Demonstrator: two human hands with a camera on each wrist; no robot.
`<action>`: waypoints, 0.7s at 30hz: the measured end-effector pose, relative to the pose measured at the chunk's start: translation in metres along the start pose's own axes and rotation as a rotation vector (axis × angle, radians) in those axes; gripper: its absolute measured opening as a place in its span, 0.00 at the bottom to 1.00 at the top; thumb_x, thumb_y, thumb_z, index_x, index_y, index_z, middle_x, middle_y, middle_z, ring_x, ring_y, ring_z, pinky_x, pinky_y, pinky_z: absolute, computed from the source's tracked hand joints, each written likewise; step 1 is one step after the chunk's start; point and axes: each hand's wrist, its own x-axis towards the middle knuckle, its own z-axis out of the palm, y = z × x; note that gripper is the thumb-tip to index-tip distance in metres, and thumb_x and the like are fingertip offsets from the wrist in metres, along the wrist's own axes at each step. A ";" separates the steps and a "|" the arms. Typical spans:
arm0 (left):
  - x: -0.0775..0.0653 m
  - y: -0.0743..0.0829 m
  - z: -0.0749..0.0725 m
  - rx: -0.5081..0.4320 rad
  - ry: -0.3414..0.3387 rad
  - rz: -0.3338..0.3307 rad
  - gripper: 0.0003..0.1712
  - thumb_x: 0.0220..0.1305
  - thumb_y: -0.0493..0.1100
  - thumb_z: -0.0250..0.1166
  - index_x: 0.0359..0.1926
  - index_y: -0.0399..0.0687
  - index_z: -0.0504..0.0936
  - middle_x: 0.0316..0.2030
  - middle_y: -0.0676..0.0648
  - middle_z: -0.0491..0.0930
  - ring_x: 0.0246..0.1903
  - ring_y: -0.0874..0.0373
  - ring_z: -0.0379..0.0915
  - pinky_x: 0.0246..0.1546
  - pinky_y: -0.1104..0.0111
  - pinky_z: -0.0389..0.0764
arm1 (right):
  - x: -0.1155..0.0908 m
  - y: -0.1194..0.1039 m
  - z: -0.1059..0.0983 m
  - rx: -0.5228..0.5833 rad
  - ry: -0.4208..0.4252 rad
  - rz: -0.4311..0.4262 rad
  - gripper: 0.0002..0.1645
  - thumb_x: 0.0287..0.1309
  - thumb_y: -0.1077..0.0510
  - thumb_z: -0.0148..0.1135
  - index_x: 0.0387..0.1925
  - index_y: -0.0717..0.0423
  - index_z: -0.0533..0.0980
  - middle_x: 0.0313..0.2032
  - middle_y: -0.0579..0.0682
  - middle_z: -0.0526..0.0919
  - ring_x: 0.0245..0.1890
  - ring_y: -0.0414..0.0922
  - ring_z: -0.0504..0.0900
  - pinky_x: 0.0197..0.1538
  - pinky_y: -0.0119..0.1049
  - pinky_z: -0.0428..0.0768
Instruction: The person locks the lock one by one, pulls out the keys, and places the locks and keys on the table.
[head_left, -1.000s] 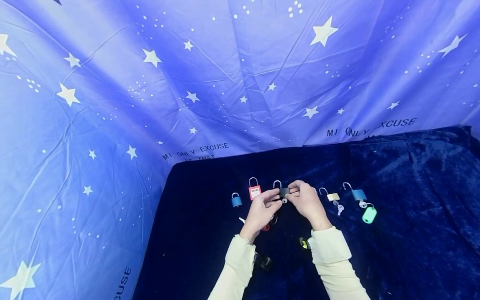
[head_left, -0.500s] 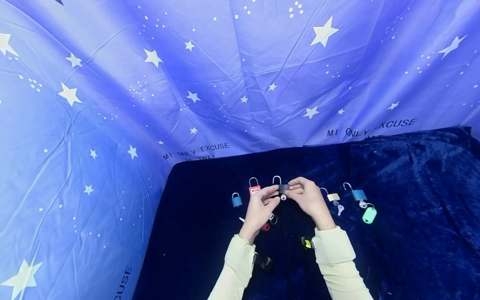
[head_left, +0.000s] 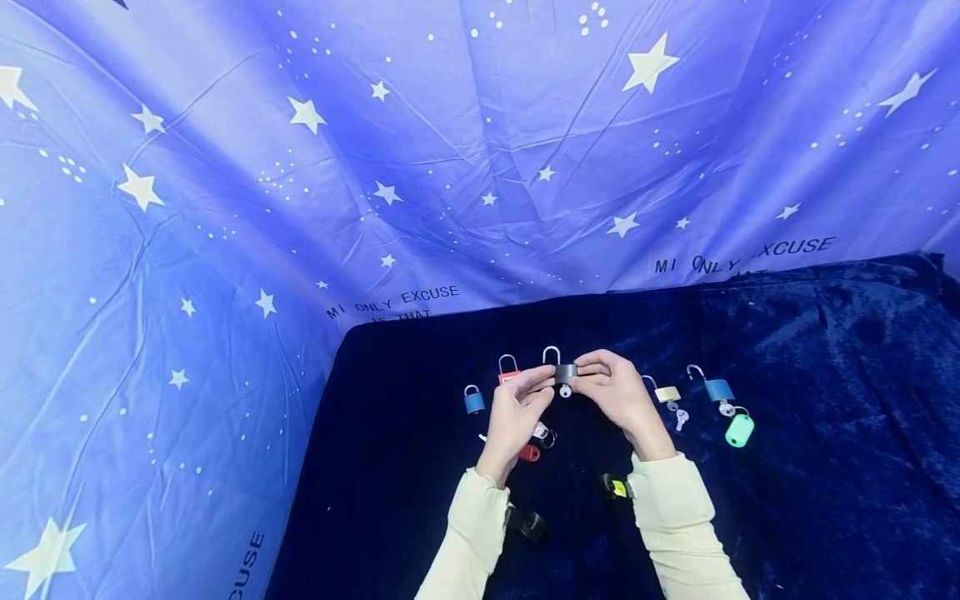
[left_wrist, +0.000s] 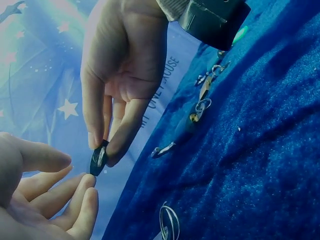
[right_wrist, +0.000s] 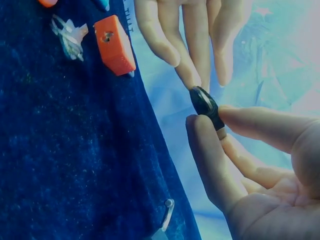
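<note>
A dark padlock [head_left: 566,373] with a raised silver shackle is held up off the cloth, and a key [head_left: 565,390] sticks out below its body. My right hand [head_left: 618,400] pinches it by the right side between thumb and fingers. In the right wrist view the padlock [left_wrist: 98,159] is edge-on in that pinch. My left hand [head_left: 513,412] touches the other side with a fingertip; its fingers are fairly straight and its thumb stays apart. Behind the left hand is a red padlock [head_left: 508,377], partly covered. A red key tag [head_left: 529,452] and key ring [head_left: 551,439] lie beneath it.
A small blue padlock [head_left: 474,403] stands at left on the dark blue cloth [head_left: 405,467]. To the right lie a brass padlock [head_left: 666,393] with keys and a larger blue padlock [head_left: 718,390] with a green key tag [head_left: 739,431]. A starry curtain [head_left: 450,150] hangs behind.
Both hands have risen slightly with the dark padlock, which moved up and a little left. Left fingers have straightened, and they now cover more of the red padlock.
</note>
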 end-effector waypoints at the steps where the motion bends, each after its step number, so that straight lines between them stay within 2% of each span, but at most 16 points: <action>1: 0.001 -0.003 0.000 -0.006 0.002 0.003 0.19 0.58 0.31 0.57 0.52 0.33 0.74 0.48 0.36 0.77 0.49 0.44 0.74 0.49 0.68 0.75 | 0.000 0.000 0.000 0.011 -0.004 -0.001 0.25 0.51 0.60 0.63 0.50 0.65 0.69 0.43 0.60 0.80 0.40 0.44 0.81 0.44 0.32 0.77; 5: 0.005 -0.015 -0.002 -0.051 0.020 0.012 0.19 0.58 0.32 0.57 0.51 0.35 0.75 0.47 0.37 0.78 0.48 0.44 0.75 0.50 0.68 0.74 | 0.000 0.000 0.000 0.044 -0.018 -0.009 0.26 0.51 0.59 0.64 0.50 0.66 0.68 0.44 0.60 0.79 0.40 0.43 0.81 0.45 0.32 0.76; 9: 0.007 -0.020 -0.006 -0.094 0.064 0.019 0.17 0.58 0.33 0.59 0.50 0.36 0.75 0.45 0.39 0.79 0.46 0.46 0.76 0.49 0.65 0.75 | 0.000 -0.001 0.001 0.074 -0.044 -0.023 0.25 0.51 0.59 0.64 0.50 0.64 0.69 0.44 0.61 0.78 0.41 0.44 0.81 0.46 0.32 0.77; 15: 0.009 -0.021 -0.013 -0.120 0.136 0.020 0.16 0.58 0.34 0.59 0.48 0.35 0.72 0.41 0.38 0.80 0.41 0.44 0.78 0.44 0.56 0.77 | 0.000 -0.003 0.002 0.091 -0.074 -0.034 0.25 0.50 0.58 0.64 0.49 0.63 0.70 0.44 0.60 0.78 0.41 0.47 0.80 0.46 0.33 0.77; 21: 0.010 -0.019 -0.017 -0.139 0.165 0.007 0.19 0.57 0.33 0.59 0.51 0.35 0.70 0.44 0.36 0.78 0.41 0.45 0.78 0.45 0.51 0.76 | -0.002 -0.004 0.003 0.078 -0.075 -0.032 0.24 0.50 0.59 0.64 0.49 0.63 0.70 0.45 0.60 0.78 0.42 0.48 0.80 0.45 0.33 0.77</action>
